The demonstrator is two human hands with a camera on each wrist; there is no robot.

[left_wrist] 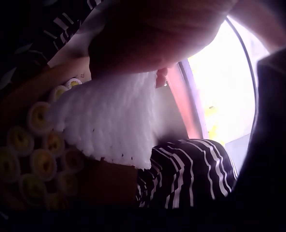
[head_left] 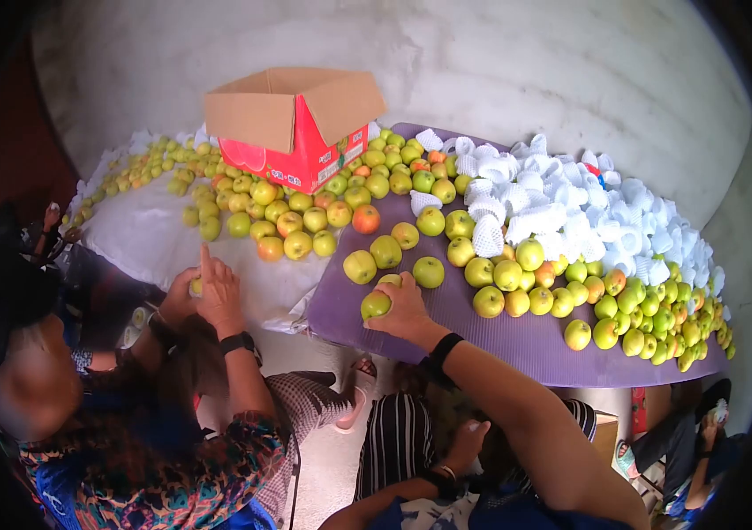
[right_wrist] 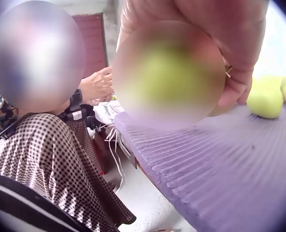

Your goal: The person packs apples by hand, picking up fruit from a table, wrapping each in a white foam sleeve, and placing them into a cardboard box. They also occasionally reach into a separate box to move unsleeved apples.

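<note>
My right hand (head_left: 407, 311) grips a yellow-green apple (head_left: 376, 306) over the near left edge of the purple ribbed mat (head_left: 446, 329). In the right wrist view that apple is blurred, with the fingers curled round it from above. Down at my lap, my left hand (head_left: 466, 444) holds a white foam net sleeve (left_wrist: 106, 121), whose wide end hangs toward the striped cloth on my legs. Loose apples (head_left: 429, 272) lie just beyond my right hand. Below the sleeve, in the left wrist view, apples in foam nets (left_wrist: 44, 163) sit in rows in a cardboard box.
A red cardboard box (head_left: 318, 159) with raised flaps stands among many apples at the back. White foam nets (head_left: 561, 199) are heaped at the right. On my left, another person (head_left: 155, 433) sits close, hands raised by the white cloth (head_left: 142, 234). Someone else is at the far right.
</note>
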